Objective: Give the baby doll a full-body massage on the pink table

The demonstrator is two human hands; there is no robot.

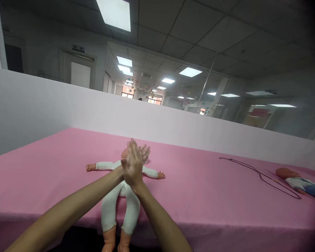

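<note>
While left hand (143, 154) meets right hand (131, 166) (palms pressed), doll (120, 203) overhangs table (212, 199) edge

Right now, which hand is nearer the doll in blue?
Left hand, barely: its fingertips poke past the right hand, pressed against it, toward the doll in blue; both far left of it.

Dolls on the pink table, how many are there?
2. A baby doll in white clothes lies under the pressed-together hands; a baby doll in blue clothes lies at the table's far right, partly cut off.
</note>
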